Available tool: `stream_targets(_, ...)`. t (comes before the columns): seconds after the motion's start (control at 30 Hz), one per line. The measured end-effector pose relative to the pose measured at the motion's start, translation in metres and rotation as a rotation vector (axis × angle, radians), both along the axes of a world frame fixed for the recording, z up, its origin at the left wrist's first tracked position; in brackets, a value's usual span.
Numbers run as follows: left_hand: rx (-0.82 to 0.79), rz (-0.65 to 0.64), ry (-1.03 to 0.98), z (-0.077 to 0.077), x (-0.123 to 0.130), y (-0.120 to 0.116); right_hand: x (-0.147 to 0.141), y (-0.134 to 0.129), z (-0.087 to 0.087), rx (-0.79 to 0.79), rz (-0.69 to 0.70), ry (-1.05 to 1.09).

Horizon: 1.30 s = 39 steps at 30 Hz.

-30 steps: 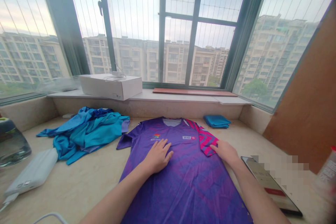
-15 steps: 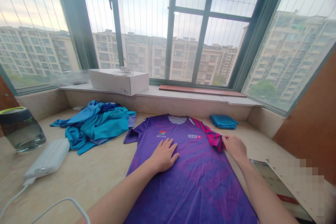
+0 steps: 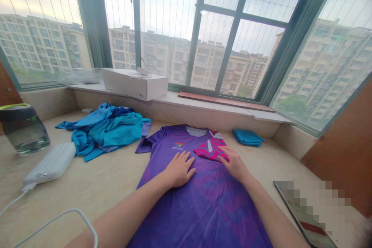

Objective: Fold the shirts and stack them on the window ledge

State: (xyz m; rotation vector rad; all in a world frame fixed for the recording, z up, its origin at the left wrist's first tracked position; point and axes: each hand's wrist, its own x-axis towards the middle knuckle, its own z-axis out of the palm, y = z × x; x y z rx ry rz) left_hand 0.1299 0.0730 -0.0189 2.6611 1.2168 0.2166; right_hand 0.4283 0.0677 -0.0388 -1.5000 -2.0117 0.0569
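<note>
A purple T-shirt (image 3: pixel 186 209) lies front up in front of me, its collar toward the window. My left hand (image 3: pixel 178 168) rests flat on the chest with the fingers spread, just below a small colourful logo. The pink-striped sleeve (image 3: pixel 209 147) is folded inward across the chest and covers the white badge there. On the outer edge of that sleeve lies my right hand (image 3: pixel 235 162), its fingers stretched out and apart. The other sleeve (image 3: pixel 144 144) sticks out flat to the left.
Crumpled blue clothes (image 3: pixel 109 133) lie at the left, a folded blue cloth (image 3: pixel 247 137) at the back right. A water bottle (image 3: pixel 24 130) and a white power bank (image 3: pixel 50 164) with a cable are at the left. A tablet (image 3: pixel 302 213) lies at the right, a white box (image 3: pixel 133 83) on the sill.
My right hand has moved left, folding the pink-striped sleeve over the chest, and its pinch has opened. My left hand stays flat on the shirt. The camera view has tilted slightly.
</note>
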Motion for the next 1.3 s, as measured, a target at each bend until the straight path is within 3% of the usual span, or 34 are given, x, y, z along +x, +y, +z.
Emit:
stream_targets(0.13,-0.005,-0.002,0.016,0.001,0.0,-0.001,0.015,0.0,-0.013,-0.113,0.014,-0.053)
stream_targets(0.27,-0.002,-0.004,0.009,0.001,-0.001,-0.001,0.01,0.008,-0.017,-0.145,-0.076,-0.015)
stream_targets(0.47,0.002,0.005,0.006,0.001,-0.002,-0.001,-0.004,0.016,-0.014,-0.088,-0.133,0.286)
stream_targets(0.53,-0.001,0.006,-0.001,0.001,-0.002,-0.002,-0.005,0.011,-0.009,-0.088,-0.082,0.439)
stream_targets(0.63,0.002,0.001,-0.015,0.0,-0.001,-0.002,-0.004,0.004,-0.001,-0.225,0.089,0.573)
stream_targets(0.7,0.008,-0.003,-0.019,-0.001,-0.001,-0.002,-0.003,0.004,0.002,-0.305,0.113,0.499)
stream_targets(0.8,0.022,-0.001,-0.023,-0.003,-0.001,-0.001,-0.005,0.014,0.004,-0.289,0.04,0.255)
stream_targets(0.97,0.044,0.003,-0.014,-0.004,-0.001,-0.002,-0.03,0.041,-0.001,-0.397,0.082,-0.06)
stream_targets(1.1,0.045,0.006,-0.017,-0.003,-0.001,-0.003,-0.05,0.063,-0.008,-0.534,-0.067,-0.302)
stream_targets(1.3,0.021,0.02,-0.032,-0.003,-0.001,-0.006,-0.047,0.091,-0.009,-0.586,-0.327,-0.275)
